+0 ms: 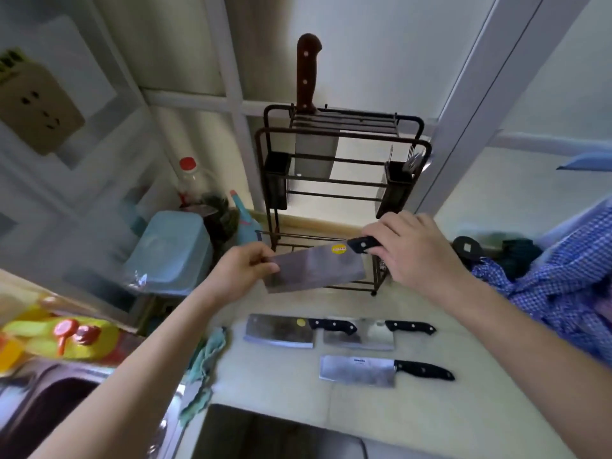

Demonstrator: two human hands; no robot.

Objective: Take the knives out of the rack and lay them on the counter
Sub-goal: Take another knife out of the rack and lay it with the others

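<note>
My right hand (414, 253) is clenched round the black riveted handle of a broad steel cleaver with a round yellow sticker (316, 268), while my left hand (246, 268) pinches the far end of its blade between thumb and fingers. The two grips hold the cleaver in the air, roughly level, blade flat towards me, just in front of the foot of the rack. The yellow sticker near the handle carries a band of print too blurred to read. Both forearms reach forward, bare, the left rising from the lower left, the right coming in from the right with the wrist bent down over the handle.

Below, on the pale worktop (284, 385), three more cleavers lie flat with black handles pointing right: a left-hand steel cleaver with a small yellow dot (280, 331), a middle steel cleaver (359, 336) whose blade tucks under the first one's handle, and nearer me a steel cleaver with a small dark printed mark (357, 371) that I cannot make out.

Behind, the dark metal wire knife rack (342, 167) stands upright on the worktop, still holding one cleaver with a brown wooden riveted handle (308, 74), blade down in a slot at the left.

A crumpled teal cloth (205, 366) hangs at the worktop's left edge, and blue checked fabric (556, 286) lies to my right.
</note>
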